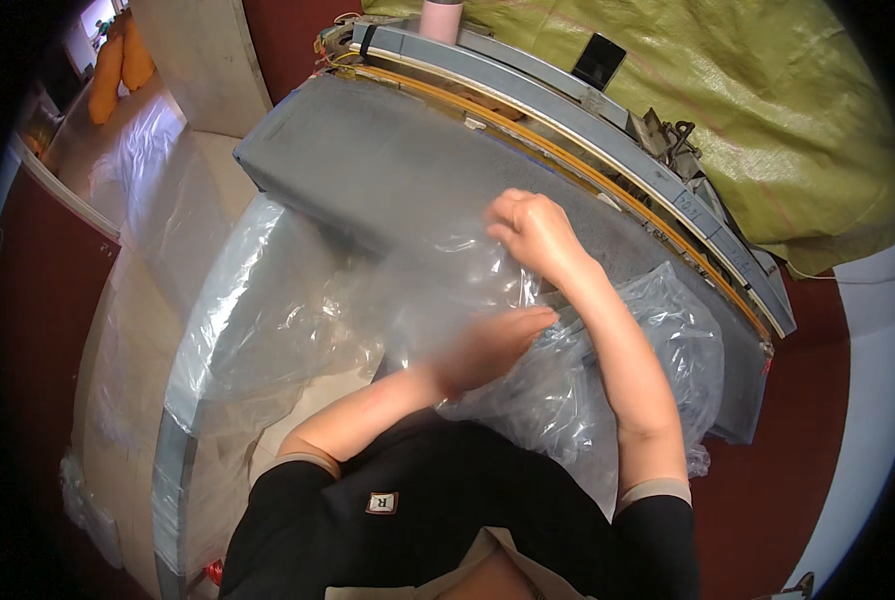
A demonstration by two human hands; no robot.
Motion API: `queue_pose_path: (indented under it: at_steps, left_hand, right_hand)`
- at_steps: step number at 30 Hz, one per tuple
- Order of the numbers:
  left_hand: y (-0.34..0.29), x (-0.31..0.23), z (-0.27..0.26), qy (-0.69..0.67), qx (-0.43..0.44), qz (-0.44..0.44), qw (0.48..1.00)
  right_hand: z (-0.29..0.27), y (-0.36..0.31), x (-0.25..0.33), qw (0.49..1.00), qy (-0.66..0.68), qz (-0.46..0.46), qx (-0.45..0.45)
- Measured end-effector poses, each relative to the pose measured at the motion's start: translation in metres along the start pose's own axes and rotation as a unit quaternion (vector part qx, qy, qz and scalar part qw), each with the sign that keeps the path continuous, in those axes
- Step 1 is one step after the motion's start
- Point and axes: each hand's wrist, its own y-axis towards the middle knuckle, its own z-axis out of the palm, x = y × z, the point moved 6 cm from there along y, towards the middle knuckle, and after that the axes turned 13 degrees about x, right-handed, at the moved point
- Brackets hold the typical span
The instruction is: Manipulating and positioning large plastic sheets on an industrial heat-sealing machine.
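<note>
A clear, crinkled plastic film spreads between my two hands over the grey table. My right hand is above the tabletop with its fingers curled closed on the film's upper part. Lower and closer to my body, my left hand stretches flat with its fingers pointing right, against the film and partly smeared by motion. A bunched heap of the same clear plastic lies under and beside my right forearm.
A curved sealing bar with an orange strip runs along the table's far side. Beyond it are a pink cup, a dark phone and a yellow-green sheet. Film-wrapped curved edging stands left; a person's orange-clad legs are farther back.
</note>
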Motion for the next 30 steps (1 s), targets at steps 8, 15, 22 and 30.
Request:
queue_pose_path:
  at_steps: [8,15,22,30]
  left_hand:
    - [-0.021,0.056,-0.094,0.137,-0.14,-0.135,0.971]
    - [-0.011,0.069,-0.086,0.23,-0.063,-0.087,0.967]
    - [-0.02,0.123,-0.11,-0.207,-0.202,-0.182,0.94]
    - [0.001,0.072,-0.114,0.12,-0.104,-0.049,0.986]
  right_hand:
    - [0.023,-0.004,-0.038,0.846,0.509,0.16,0.001]
    - [0.025,-0.005,-0.03,0.766,0.618,0.172,-0.03]
    - [0.023,-0.014,-0.044,0.795,0.563,0.218,-0.057]
    - [0.024,-0.012,-0.052,0.789,0.563,0.242,-0.045]
